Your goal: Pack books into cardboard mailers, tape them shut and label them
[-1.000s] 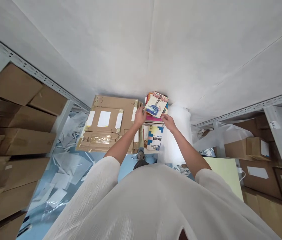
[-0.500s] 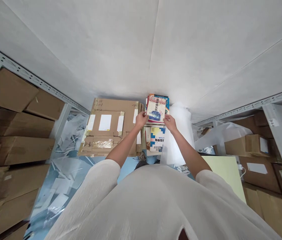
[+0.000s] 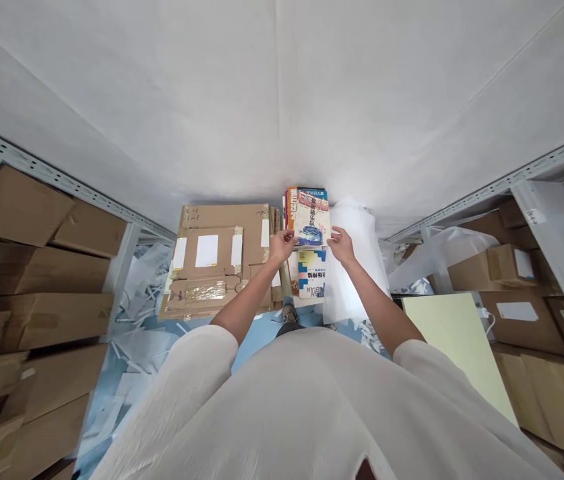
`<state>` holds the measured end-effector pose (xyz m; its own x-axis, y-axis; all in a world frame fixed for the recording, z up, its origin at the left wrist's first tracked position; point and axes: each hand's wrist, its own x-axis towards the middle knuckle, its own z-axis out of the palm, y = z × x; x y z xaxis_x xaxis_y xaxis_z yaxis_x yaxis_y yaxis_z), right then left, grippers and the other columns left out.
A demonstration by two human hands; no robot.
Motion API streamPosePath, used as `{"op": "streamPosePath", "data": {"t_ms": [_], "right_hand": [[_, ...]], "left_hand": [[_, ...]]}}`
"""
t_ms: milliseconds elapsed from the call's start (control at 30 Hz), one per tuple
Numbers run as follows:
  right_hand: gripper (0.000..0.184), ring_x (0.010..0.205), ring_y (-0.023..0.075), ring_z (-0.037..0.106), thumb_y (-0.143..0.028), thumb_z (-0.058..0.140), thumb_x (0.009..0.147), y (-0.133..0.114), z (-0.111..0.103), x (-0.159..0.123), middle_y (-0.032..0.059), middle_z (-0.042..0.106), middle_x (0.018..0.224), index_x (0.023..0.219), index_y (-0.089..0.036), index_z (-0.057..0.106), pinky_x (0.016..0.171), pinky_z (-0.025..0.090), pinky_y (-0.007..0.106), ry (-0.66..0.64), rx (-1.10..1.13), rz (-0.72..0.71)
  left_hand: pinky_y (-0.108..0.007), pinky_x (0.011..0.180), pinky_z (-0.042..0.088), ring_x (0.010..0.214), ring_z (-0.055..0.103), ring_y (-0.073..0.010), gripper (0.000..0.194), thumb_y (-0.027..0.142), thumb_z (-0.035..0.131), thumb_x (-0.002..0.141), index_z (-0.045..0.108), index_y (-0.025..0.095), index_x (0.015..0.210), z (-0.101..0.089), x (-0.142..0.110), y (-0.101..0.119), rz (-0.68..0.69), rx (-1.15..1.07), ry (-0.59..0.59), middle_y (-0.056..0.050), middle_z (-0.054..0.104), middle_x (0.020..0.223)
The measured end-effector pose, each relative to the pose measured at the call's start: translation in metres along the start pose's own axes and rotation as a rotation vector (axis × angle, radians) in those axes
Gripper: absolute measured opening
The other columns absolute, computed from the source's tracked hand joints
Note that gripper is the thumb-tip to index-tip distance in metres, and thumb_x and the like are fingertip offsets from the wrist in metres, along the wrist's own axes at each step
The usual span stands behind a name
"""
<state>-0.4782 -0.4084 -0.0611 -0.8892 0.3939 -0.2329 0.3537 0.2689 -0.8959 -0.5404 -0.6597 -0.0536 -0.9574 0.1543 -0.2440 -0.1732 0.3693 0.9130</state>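
Observation:
A pale paperback book [image 3: 311, 220] with dark characters and a blue drawing on its cover lies across the top of a stack of books [image 3: 292, 200]. My left hand [image 3: 283, 245] pinches its lower left corner. At the lower right corner, the fingers of my right hand [image 3: 341, 245] are closed on the same book. Orange and blue covers of the stack show behind it. Nearer to me, partly overlapped by the held book, lies a white, blue and yellow book [image 3: 311, 275] with large black characters.
Flattened cardboard boxes [image 3: 257, 220] with white labels lie left of the books. White foam wrap [image 3: 355, 267] lies to the right, beside a pale yellow board [image 3: 455, 353]. Shelves of cardboard boxes [image 3: 62, 313] stand on both sides. A white wall [image 3: 202, 100] rises ahead.
The view has shifted slightly. The held book has moved a little relative to the stack, and more of the orange cover shows at its left. Both hands keep their grip.

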Motion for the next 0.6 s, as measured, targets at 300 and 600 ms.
{"op": "streamPosePath", "data": {"t_ms": [300,600], "right_hand": [[0.076,0.098,0.0247,0.072,-0.043,0.073,0.079,0.031,-0.077,-0.039,0.0128,0.075,0.124,0.152,-0.024,0.064,0.094,0.066,0.043,0.150,0.064,-0.002],[0.073,0.095,0.0238,0.074,-0.036,0.070,0.081,0.109,-0.185,-0.121,0.0112,0.079,0.122,0.152,-0.025,0.062,0.089,0.067,0.040,0.343,0.128,0.087]], "left_hand": [[-0.038,0.091,0.063,0.093,0.075,-0.0238,0.035,0.033,0.078,0.095,0.085,0.017,0.126,0.065,-0.024,0.034,0.121,0.120,-0.124,-0.009,0.081,0.109],[-0.039,0.095,0.065,0.094,0.079,-0.0256,0.032,0.035,0.078,0.096,0.087,0.021,0.123,0.185,-0.085,0.059,0.235,0.260,-0.311,-0.010,0.083,0.113]]}}
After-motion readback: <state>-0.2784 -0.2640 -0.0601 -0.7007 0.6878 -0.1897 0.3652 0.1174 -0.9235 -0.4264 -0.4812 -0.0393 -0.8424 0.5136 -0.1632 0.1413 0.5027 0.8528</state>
